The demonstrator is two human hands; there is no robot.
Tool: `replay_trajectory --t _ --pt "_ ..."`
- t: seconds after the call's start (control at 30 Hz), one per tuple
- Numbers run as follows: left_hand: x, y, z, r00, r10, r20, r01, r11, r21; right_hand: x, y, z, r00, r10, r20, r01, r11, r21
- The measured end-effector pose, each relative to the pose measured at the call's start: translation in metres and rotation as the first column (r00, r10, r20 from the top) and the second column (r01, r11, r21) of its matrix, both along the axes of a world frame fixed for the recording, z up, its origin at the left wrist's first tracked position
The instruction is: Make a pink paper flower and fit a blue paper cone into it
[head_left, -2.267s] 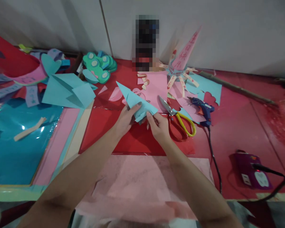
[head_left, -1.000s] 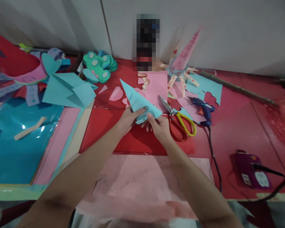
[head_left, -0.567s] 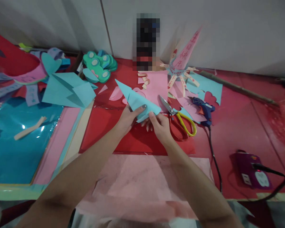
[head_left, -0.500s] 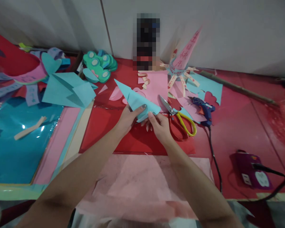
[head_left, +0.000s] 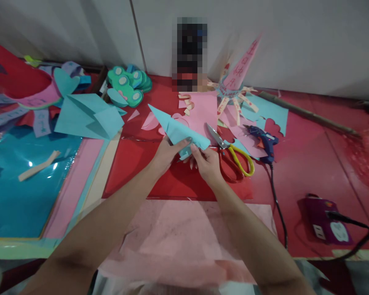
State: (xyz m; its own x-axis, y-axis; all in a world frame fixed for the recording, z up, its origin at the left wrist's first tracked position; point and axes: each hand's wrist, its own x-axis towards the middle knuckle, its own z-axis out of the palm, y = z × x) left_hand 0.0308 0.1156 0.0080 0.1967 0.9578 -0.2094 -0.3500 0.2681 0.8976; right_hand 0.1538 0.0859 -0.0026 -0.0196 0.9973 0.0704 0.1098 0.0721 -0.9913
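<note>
A light blue paper cone (head_left: 180, 132), its point toward the upper left, is held between both hands above the red sheet. My left hand (head_left: 166, 155) is closed on its lower left side, thumb on top and the other fingers hidden beneath. My right hand (head_left: 207, 164) pinches the paper near the wide end, with the thumb on the loose edge and several fingertips showing below. Scissors (head_left: 224, 143) with one yellow and one red handle lie just right of my right hand. Pink paper (head_left: 204, 112) with cut-outs lies behind the cone.
A blue glue gun (head_left: 264, 141) and a purple power adapter (head_left: 324, 221) are on the right. A pink paper cone hat (head_left: 241, 67) stands at the back. Folded light blue paper (head_left: 80, 116), green foam shapes (head_left: 123, 84) and a shiny blue sheet (head_left: 15, 205) lie on the left.
The cone's wide end has shifted slightly right and its lower edge is curled a little differently between my fingers. Both hands keep hold of it; the surroundings are unchanged.
</note>
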Motion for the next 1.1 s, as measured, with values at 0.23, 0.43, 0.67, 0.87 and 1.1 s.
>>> replay_trajectory --t 0.23,0.43,0.67,0.87,1.1 --pt "-0.0005 0.0022 -0.0067 0.999 0.021 0.027 -0.022 1.000 0.015 0.0015 0.0001 0.0022 0.998 -0.033 0.049 0.033 0.999 -0.004" --pt "0.0003 0.0018 -0.0036 1.000 -0.012 0.029 0.011 1.000 0.016 0.0007 0.0009 0.0026 1.000 0.006 -0.029 -0.007 1.000 -0.029" --pt "-0.0001 0.0009 -0.0023 1.000 -0.012 0.011 0.012 1.000 0.001 0.0023 0.0014 0.0005 0.999 -0.034 0.024 0.034 0.999 -0.025" --pt "0.0006 0.0031 -0.0076 0.994 0.080 0.076 -0.079 0.997 -0.025 0.0023 0.0023 -0.0016 1.000 0.006 0.001 -0.006 0.999 -0.051" --pt "-0.0028 0.0076 -0.0069 0.970 0.179 0.166 -0.162 0.981 -0.109 0.0044 0.0027 0.0003 0.983 0.009 -0.183 -0.017 0.999 -0.041"
